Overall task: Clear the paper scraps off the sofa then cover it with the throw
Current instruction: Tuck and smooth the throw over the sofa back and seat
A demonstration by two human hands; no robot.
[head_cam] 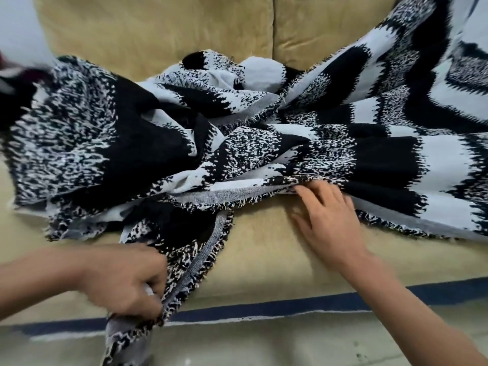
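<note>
A black-and-white patterned throw (264, 133) lies bunched and twisted across the tan sofa (264, 260), its right part spread up toward the backrest. My left hand (124, 283) grips a fringed corner of the throw at the seat's front edge, with the cloth hanging down below it. My right hand (327, 220) lies on the seat with straight fingers, fingertips at the throw's frayed edge. No paper scraps show on the visible seat.
The sofa's two back cushions (158, 30) rise behind the throw, with a seam between them. A dark blue stripe (264, 310) runs along the floor covering in front of the sofa. A blurred dark red thing (10, 67) sits at the far left.
</note>
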